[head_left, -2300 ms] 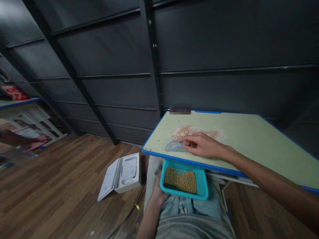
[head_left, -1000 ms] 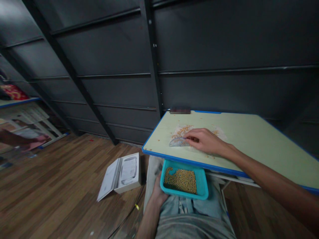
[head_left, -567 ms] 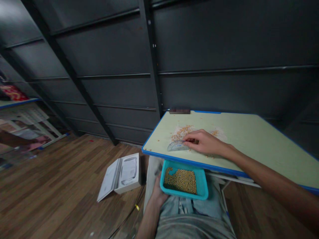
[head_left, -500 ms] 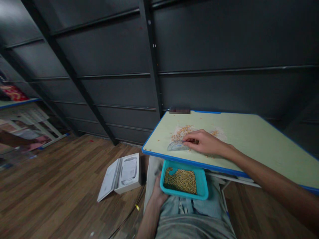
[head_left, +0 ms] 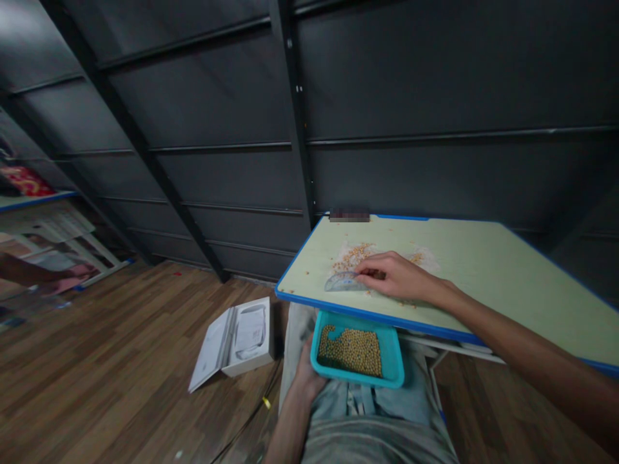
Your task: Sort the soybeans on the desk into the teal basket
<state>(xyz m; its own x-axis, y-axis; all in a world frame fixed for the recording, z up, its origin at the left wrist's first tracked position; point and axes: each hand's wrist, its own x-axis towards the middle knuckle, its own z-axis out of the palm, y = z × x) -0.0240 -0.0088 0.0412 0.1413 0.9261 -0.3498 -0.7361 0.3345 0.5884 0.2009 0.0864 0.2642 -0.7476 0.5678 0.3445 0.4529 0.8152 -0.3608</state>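
Note:
My right hand (head_left: 389, 276) is closed in a pinch on the right end of a clear protractor (head_left: 340, 281), which lies low over the tabletop (head_left: 488, 270). Loose yellowish beans (head_left: 355, 254) are scattered just beyond the protractor, on a whitish powdery patch. In my lap, under the table's front edge, rests a turquoise plastic tray (head_left: 393, 361). Many round tan beans (head_left: 355, 351) cover much of its bottom. At the tray's left side my left hand (head_left: 308, 376) grips it, the fingers partly hidden beneath.
An open white box (head_left: 251, 332) stands on the wooden floor to the left, beside a black cable (head_left: 254, 412). A dark wall (head_left: 227, 174) runs behind the table. At far left, another person's hand (head_left: 72, 274) shows by a second table (head_left: 39, 201).
Almost nothing differs. My right hand stays with the protractor in the same spot, and my left hand stays at the tray.

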